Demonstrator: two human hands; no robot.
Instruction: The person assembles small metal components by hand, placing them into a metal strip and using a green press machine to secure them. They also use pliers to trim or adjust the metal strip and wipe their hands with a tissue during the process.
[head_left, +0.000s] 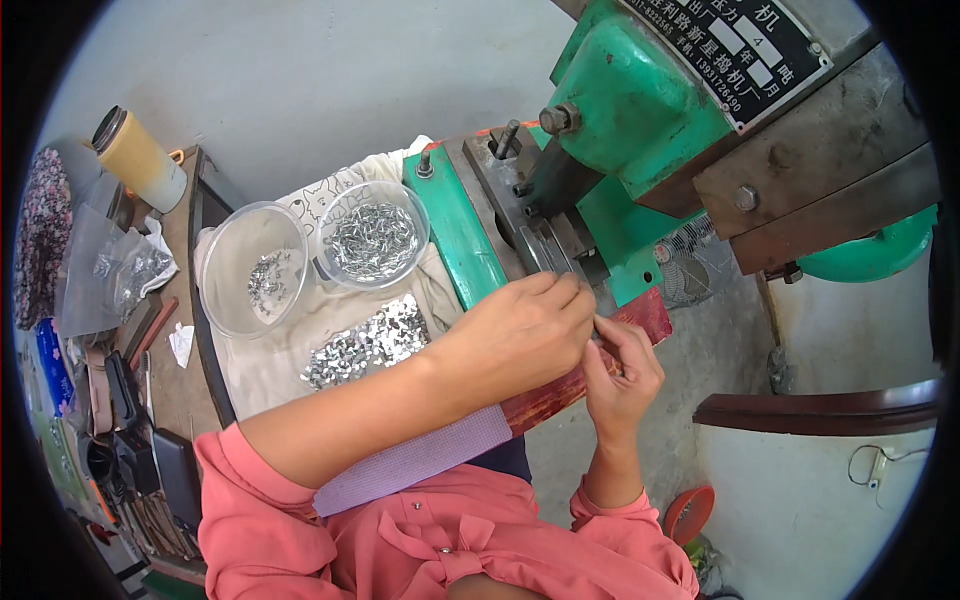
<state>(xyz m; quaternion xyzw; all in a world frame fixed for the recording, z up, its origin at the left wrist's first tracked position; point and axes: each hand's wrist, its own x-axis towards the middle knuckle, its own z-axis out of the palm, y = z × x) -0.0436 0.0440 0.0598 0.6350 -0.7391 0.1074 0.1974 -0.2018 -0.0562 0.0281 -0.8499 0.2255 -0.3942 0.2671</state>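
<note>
Both hands meet at the front of a green press machine [640, 110], by its dark metal die [540, 245]. My left hand [530, 325] reaches across with its fingers bent and closed at the near end of the die. Against its fingertips, my right hand [622, 375] pinches with thumb and forefinger. Whatever lies between the fingers of either hand is hidden or too small to name. Left of the press, a pile of small shiny metal pieces [375, 342] lies on a beige cloth [270, 375], partly behind my left forearm.
Behind the pile stand a see-through tub [222, 285] with a few small metal parts and another tub [375, 245] full of thin metal pieces. A side table [190, 375] at the left carries a yellow tumbler [140, 160] and plastic bags. A red bowl [690, 515] sits low at right.
</note>
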